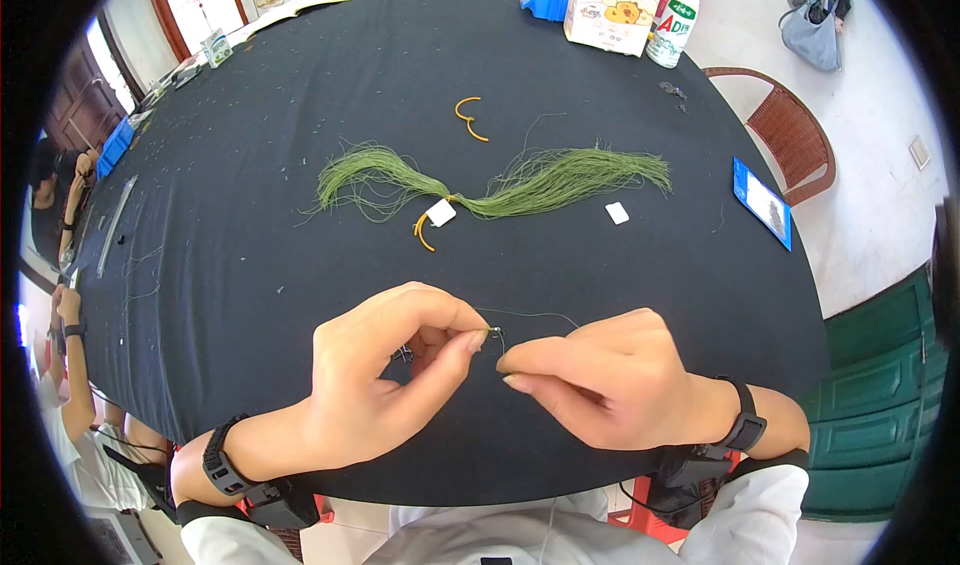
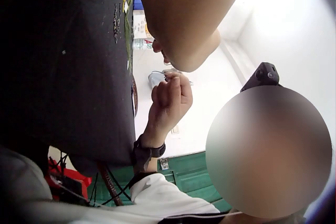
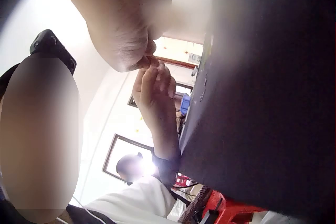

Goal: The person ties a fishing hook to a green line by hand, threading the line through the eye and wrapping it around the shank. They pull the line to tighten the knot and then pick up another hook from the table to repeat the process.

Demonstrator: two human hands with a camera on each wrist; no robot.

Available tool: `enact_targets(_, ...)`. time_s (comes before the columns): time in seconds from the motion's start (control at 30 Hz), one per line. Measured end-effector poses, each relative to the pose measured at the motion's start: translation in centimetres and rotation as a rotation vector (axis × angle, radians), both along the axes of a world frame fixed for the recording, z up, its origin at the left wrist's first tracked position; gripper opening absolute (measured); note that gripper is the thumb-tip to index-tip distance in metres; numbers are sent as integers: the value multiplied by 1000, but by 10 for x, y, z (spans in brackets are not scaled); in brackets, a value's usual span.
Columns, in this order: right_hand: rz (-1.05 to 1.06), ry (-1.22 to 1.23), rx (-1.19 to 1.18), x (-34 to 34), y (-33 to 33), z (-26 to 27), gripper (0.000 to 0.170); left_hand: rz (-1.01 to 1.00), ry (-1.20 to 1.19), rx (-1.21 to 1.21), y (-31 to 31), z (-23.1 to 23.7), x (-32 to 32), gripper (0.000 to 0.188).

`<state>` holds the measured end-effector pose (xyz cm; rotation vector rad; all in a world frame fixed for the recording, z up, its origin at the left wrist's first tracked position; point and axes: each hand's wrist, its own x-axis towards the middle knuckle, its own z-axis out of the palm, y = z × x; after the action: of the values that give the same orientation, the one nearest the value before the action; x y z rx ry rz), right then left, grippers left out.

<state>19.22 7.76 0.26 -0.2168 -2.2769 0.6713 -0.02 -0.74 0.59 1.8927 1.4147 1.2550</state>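
In the head view, my left hand (image 1: pixel 385 375) pinches a tiny shiny metal piece (image 1: pixel 496 331) between thumb and forefinger. My right hand (image 1: pixel 610 380), close beside it on the right, pinches a thin green thread (image 1: pixel 530 314) that loops up behind the fingers. The metal piece is too small to tell its kind. Both hands are above the black-covered table near its front edge. Small dark metal bits (image 2: pixel 116 24) lie on the cloth, mostly hidden behind my left hand in the head view. The wrist views show the fingertips of both hands close together.
Beyond the hands lies a bundle of green threads (image 1: pixel 560 182), tied at its middle. Yellow ties (image 1: pixel 470 120) and a white tag (image 1: pixel 617 213) lie near it. A blue packet (image 1: pixel 762 205) is at the right edge; a tissue pack (image 1: pixel 612 7) and bottle (image 1: pixel 675 25) stand behind.
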Motion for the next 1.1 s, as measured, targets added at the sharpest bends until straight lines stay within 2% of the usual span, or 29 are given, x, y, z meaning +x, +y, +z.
enact_targets(0.43, 56, -182, 44, 2, 3, -7, 19, 15, -116, -126, -1, 1, 1, 7)
enact_targets(0.53, 44, -203, 23, 1, 4, -8, 20, 35, -166, -15, 3, -9, 3, 10)
enact_targets(0.77, 58, -216, 5, 0, 1, -8, 21, 2, -210, -119, 1, -6, 3, 8)
enact_targets(0.87, 51, -240, -8, 2, 1, -8, 17, -3, -253, -204, 0, -1, 4, 6)
enact_targets(0.97, 44, -201, -274, 2, -4, -5, 9, -4, -303, -205, 1, -3, 3, 7)
enact_targets(1.1, 8, -209, -390, 2, -4, 2, 2, -13, -382, -257, 1, -1, 3, 11)
